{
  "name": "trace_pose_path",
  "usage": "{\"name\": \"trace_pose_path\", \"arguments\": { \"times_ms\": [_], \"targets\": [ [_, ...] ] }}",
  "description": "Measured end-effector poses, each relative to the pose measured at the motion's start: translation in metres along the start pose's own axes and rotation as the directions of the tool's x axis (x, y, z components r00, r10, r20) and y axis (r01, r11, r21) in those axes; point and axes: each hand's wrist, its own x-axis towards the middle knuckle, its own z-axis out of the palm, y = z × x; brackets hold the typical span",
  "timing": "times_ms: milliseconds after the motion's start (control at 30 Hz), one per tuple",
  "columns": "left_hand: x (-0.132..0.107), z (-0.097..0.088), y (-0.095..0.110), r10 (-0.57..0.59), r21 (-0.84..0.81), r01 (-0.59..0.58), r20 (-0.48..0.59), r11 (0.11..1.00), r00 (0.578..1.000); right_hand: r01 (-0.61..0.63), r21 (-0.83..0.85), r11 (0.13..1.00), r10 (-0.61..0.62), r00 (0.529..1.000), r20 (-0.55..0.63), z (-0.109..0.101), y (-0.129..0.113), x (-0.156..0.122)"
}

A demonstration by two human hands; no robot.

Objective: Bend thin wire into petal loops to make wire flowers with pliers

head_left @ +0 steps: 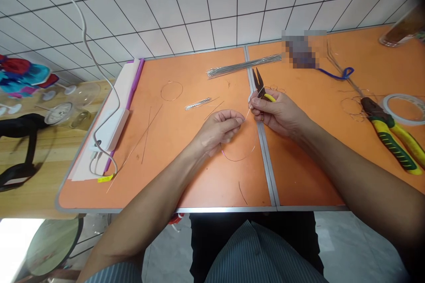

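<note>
"Wire (248, 113) first: where does it run?"

"Between the left hand (224, 130) and the right hand (280, 112), over the table (179, 150), slanting up from the left fingertips toward the right ones."

"How does the left one stand?"

"Closed, thumb and forefinger pinching the lower end. A thin wire loop (236, 160) curves out below that hand; whether it joins the pinched piece, I cannot tell."

"And the right?"

"Gripping too — the small pliers (260, 89) sit in it, dark nose pointing away from the person, a yellow handle showing by the fingers, while thumb and forefinger meet at the wire."

"What lies near them?"

"A short wire bundle (198, 104) beyond the left hand, and a wire ring (171, 101) farther off to its left. A long wire bundle (244, 66) crosses the metal seam (265, 159) of the table."

"Over on the right side?"

"Big pliers (387, 135) with yellow and green handles, just beside a white tape roll (407, 120). A blue cord (335, 76) bends farther back, and a glass (396, 33) of brown liquid stands near the wall."

"Left side?"

"A white box (113, 130) with a white cable (84, 31) — and, near it, two thin straight wires (146, 131), crossed."
</note>
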Motion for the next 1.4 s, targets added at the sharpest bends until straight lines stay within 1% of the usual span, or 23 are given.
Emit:
{"name": "trace_pose_path", "arguments": {
  "times_ms": [200,367,567,967,1167,1300,1400],
  "targets": [
    [-0.006,0.002,0.006,-0.036,0.032,0.037,-0.023,0.999,0.999,0.060,-0.033,0.998,-0.060,0.998,0.001,0.006,-0.003,-0.002],
    [-0.008,0.002,0.007,-0.082,0.016,0.081,0.032,0.997,0.996,0.101,-0.018,0.995,-0.101,0.994,0.033,0.005,-0.001,-0.003],
    [-0.011,0.000,0.009,-0.097,0.019,0.095,0.099,0.995,0.990,0.100,-0.011,0.995,-0.099,0.993,0.061,0.004,0.001,-0.001],
    [-0.010,-0.001,0.007,-0.111,0.020,0.109,0.117,0.994,0.987,0.090,0.041,0.995,-0.093,0.993,0.070,0.005,0.002,0.000],
    [-0.010,-0.001,0.005,-0.071,-0.013,0.074,0.139,0.997,0.988,0.074,0.056,0.996,-0.078,0.994,0.082,0.005,0.003,0.000],
    [-0.011,-0.003,0.007,-0.086,0.030,0.082,0.193,0.996,0.977,0.085,0.059,0.995,-0.090,0.993,0.081,0.004,0.003,0.001],
    [-0.013,-0.002,0.011,-0.070,0.063,0.058,0.227,0.996,0.971,0.093,0.050,0.994,-0.097,0.992,0.076,0.003,0.001,0.000]
  ]
}}
